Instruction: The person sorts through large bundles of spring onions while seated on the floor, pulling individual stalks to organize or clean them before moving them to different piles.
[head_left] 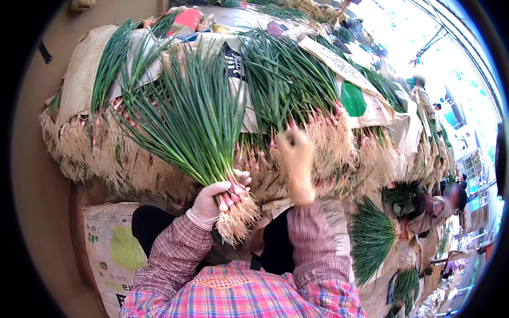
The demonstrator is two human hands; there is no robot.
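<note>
The gloved left hand (209, 200) clasps a bunch of spring onions (204, 127) at its pink bulbs (229, 199). Just beyond the blurred right hand (295, 159) lie heaped onions (335, 139); I can't tell whether it grips any.

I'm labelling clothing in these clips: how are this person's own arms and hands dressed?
The left hand wears a thin, pale glove; the right hand is too blurred to tell. Both sleeves are finely checked in muted purplish and pale tones, below a brighter pink-and-blue plaid garment at the upper arms.
</note>
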